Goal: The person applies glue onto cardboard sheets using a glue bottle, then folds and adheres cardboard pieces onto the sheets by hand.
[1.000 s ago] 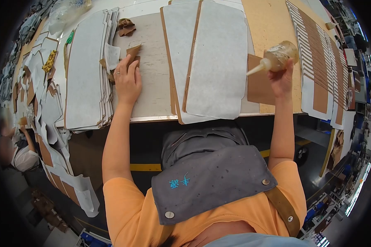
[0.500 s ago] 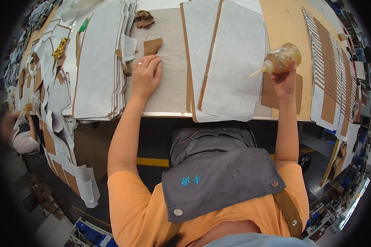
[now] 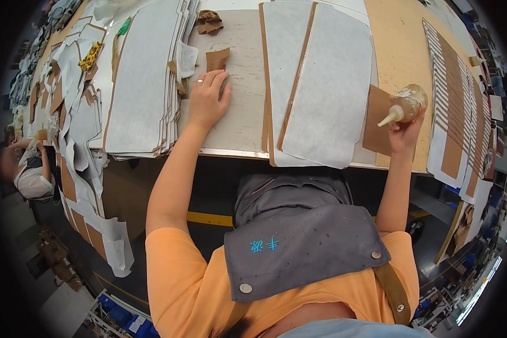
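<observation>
Right hand [image 3: 407, 134] grasping translucent amber plastic squeeze bottle [image 3: 413, 101], pale tapered nozzle pointing down and left; brown flat sheet [image 3: 377, 115] partly hidden behind both. Left hand [image 3: 208, 100] over near end of small brown scrap [image 3: 217, 58] on grey-topped table [image 3: 243, 107]; cannot tell whether fingers pinch it. Between hands: at least 2 overlapping long white panels [image 3: 329, 84], brown-edged. Left of left hand: white panel stack [image 3: 142, 84].

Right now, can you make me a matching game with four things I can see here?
Things:
1. bottle
2. apron
3. shirt
4. ring

Clues:
A. orange
B. on the left hand
C. held in the right hand
D. dark grey with blue writing

Right pairs: 1-C, 2-D, 3-A, 4-B.
</observation>
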Demonstrator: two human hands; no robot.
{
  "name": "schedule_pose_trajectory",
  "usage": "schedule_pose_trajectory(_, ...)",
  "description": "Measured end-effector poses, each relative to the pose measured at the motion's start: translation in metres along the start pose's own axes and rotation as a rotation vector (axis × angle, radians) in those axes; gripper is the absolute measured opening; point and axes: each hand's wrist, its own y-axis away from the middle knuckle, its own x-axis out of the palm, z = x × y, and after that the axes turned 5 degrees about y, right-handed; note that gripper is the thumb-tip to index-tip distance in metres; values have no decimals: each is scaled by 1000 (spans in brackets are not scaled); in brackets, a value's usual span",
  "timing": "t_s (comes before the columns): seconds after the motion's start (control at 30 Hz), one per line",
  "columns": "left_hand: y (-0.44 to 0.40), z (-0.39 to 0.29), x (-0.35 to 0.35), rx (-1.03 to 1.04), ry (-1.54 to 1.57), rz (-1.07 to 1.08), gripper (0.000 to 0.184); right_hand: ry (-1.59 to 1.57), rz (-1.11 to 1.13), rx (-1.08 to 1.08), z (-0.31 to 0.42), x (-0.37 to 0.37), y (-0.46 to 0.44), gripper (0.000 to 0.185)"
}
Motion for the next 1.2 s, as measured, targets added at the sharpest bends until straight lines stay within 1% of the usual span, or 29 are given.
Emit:
schedule_pose_trajectory(0.27,3,2,0,-19,-44,-13,25,-43,-2,12,10,-17,8,66)
schedule_pose_trajectory(0.37,2,-2,-2,-28,-159,-80,22,-47,5,20,7,-22,9,66)
schedule_pose_trajectory(0.47,7,-2,-4,-78,-259,-171,29,-52,-1,28,5,-24,12,66)
schedule_pose_trajectory(0.57,10,8,-4,-240,-312,-390,37,-59,-32,31,6,-27,13,65)
schedule_pose_trajectory(0.67,8,29,-8,-339,-322,-541,41,-65,-40,18,11,-35,15,63)
schedule_pose_trajectory(0.77,0,31,-8,-421,-361,-492,38,-73,-51,-10,16,-44,18,61)
schedule_pose_trajectory(0.87,-5,40,-12,-671,-249,-414,31,-89,-30,-31,16,-56,19,61)
schedule_pose_trajectory(0.97,-10,49,-20,-752,-207,-329,25,-99,-39,-27,15,-60,24,61)
schedule_pose_trajectory(1.07,-10,60,-29,-760,113,-405,21,-95,-65,-22,15,-63,27,61)
schedule_pose_trajectory(1.17,-15,53,-49,-779,713,-357,20,-100,-58,-31,16,-68,27,62)
schedule_pose_trajectory(1.2,-19,48,-55,-756,779,-321,19,-100,-50,-36,17,-69,28,62)
